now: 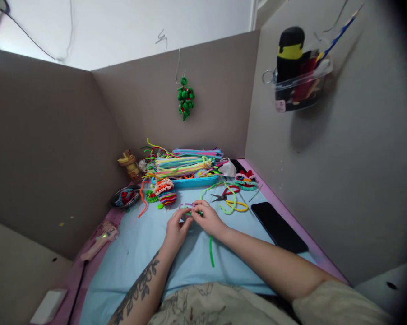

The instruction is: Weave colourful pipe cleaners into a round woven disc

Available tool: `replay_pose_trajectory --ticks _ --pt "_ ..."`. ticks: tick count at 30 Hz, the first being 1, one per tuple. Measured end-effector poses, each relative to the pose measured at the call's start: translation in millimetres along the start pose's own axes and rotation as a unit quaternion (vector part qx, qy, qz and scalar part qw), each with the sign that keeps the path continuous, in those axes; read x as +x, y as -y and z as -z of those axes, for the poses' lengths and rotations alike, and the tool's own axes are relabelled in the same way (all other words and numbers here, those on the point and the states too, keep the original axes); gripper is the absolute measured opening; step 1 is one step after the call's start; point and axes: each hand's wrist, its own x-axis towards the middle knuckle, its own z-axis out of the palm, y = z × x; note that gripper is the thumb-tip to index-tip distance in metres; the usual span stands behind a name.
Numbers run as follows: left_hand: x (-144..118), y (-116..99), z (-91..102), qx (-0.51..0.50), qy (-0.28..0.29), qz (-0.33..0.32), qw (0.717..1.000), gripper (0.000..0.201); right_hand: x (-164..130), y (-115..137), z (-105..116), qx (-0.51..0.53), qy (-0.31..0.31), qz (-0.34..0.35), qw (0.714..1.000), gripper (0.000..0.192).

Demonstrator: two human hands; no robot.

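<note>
Green pipe cleaner (211,251) lies on the blue mat (139,253) in front of the person, its near end trailing toward the body and its far end running up under the right hand (208,219). Both hands meet at the middle of the mat: the left hand (176,228) and the right hand touch fingertip to fingertip, pinched narrow around the far end of the green piece together with a small purple loop (186,206). How firmly each finger grips is too small to tell.

Left of the mat, at the table's edge, lies a pink glue gun (100,239) with its cord running toward the viewer. Right of the hands, a black phone (278,225) rests flat along the pink table border.

Just beyond the hands sit a yellow loop (239,206), scissors (224,195) with red handles, and a light-green curl (231,198). Farther left are a striped coiled figure (164,192) and a dark dish (125,197) holding bits of colour. Behind them a blue tray (193,182) carries a heap of pipe cleaners (183,164) in many colours, with a yellow-brown figure (129,163) to its left.

On the far panel hangs a green cluster (186,97) on a wire. On the right panel a clear bin (300,90) holds a black-and-yellow object and other tools.
</note>
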Motion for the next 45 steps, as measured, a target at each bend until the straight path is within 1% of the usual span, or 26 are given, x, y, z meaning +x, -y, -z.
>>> replay_pose_trajectory --ticks 4,7,11,17,24,30,35,39,45 --pt "-1.6 3.2 -3.4 0.004 -0.007 0.01 1.0 0.03 0.6 -1.2 -0.7 0.001 -0.009 0.005 1.0 0.01" --pt "-2.3 5.4 -4.4 0.009 -0.008 0.009 1.0 0.027 0.9 -2.3 -1.1 0.01 -0.021 0.013 1.0 0.01" --pt "-2.1 6.8 -4.4 0.005 0.0 -0.001 1.0 0.026 1.9 -5.8 -1.9 0.021 -0.044 0.022 0.999 0.004" --pt "-1.9 6.6 -4.1 0.003 -0.004 0.004 1.0 0.025 2.2 -11.0 -2.8 0.036 -0.055 0.031 0.997 0.009" --pt "-0.3 1.8 -3.0 -0.01 0.001 0.022 1.0 0.023 0.2 -9.5 -1.9 0.018 -0.056 0.015 0.998 0.011" --pt "1.4 -2.3 -1.5 -0.046 0.011 0.042 0.998 0.024 -1.6 -5.3 -0.4 0.009 -0.042 0.003 0.999 0.013" --pt "2.2 -5.1 0.4 -0.098 0.013 0.074 0.992 0.025 0.2 -3.8 2.7 -0.001 0.0 0.011 1.0 0.014" --pt "2.1 -5.5 0.8 -0.13 0.017 0.078 0.988 0.024 2.5 -3.4 5.9 0.005 0.033 0.002 0.999 0.011" --pt "1.9 -1.9 -0.1 -0.147 0.018 0.072 0.986 0.023 2.2 -0.7 9.0 -0.005 0.059 0.03 0.998 0.008"
